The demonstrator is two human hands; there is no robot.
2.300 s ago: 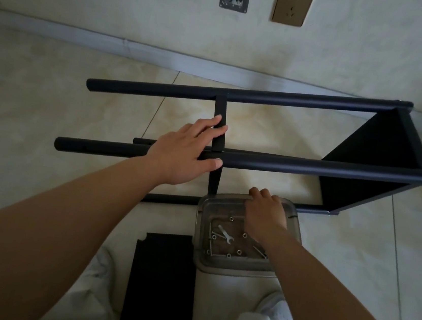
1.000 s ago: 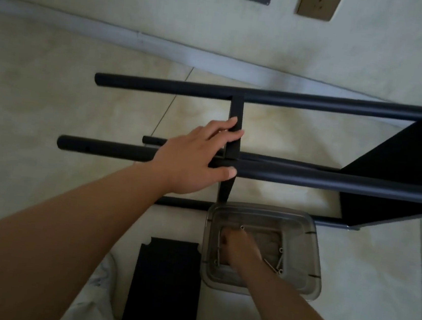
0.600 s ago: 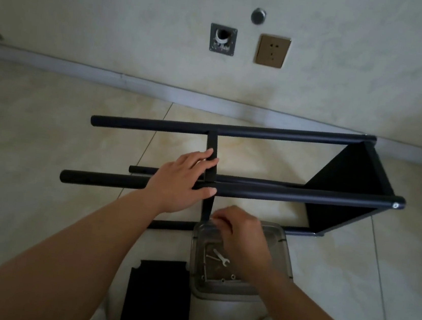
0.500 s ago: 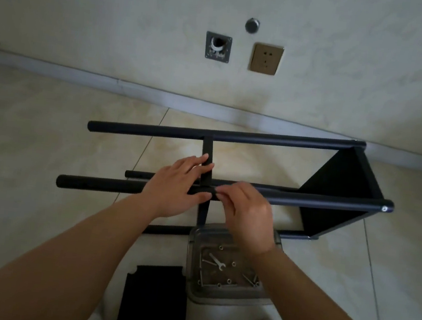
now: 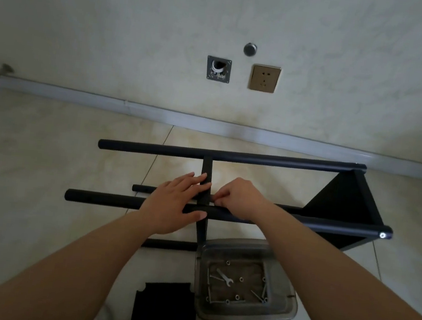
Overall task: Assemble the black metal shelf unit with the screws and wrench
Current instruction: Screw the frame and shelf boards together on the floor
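So the clear plastic tub (image 5: 248, 281) on the floor has the little wrench (image 5: 224, 277) lying in it plus a scatter of screws (image 5: 257, 296) and washers. The black shelf frame (image 5: 224, 212) is lying on its side just behind the tub, with a loose black panel (image 5: 163, 311) on the floor left of it. Left hand (image 5: 175, 206) is spread flat over the near tube where the crossbar meets it. Right hand (image 5: 242, 197) was digging in the tub a second ago; now it's up at that same joint, fingertips pinched together, can't tell on what
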